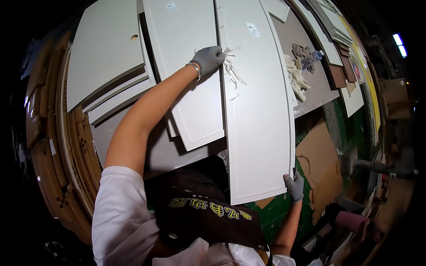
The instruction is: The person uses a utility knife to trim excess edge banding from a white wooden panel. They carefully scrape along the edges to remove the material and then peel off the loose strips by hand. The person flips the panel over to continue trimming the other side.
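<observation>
One grey table (pixel 319 95) carries several pale panels, side by side. The long panel (pixel 262 115) lies face up, its near end reaching past the table's edge toward the person. It looks like a stiff, flat board with a shallow border; I judge it awkward more for its length than its weight, and its smooth face may slip under the fingers. The edges and corners look likeliest to chip, so the best hold is probably by both long sides, fingers under the rim rather than palms pressed on the face. Just to its left, past a narrow dark gap, lies the middle panel (pixel 186 31); further left is a holed panel (pixel 104 57).

The gloved left hand (pixel 208 60) is at the long panel's left edge, its grip clenched round a bunch of white strips (pixel 233 73) whose loose ends trail over that panel's face. The gloved right hand (pixel 294 188) touches the long panel near its near right corner; its fingers are partly hidden, so I cannot tell whether its grip is closed on the edge.

Smaller things follow: pale cloths (pixel 297 80) on the table, a bottle (pixel 316 56) beside them, and a label (pixel 253 30) toward the long panel's far end.
</observation>
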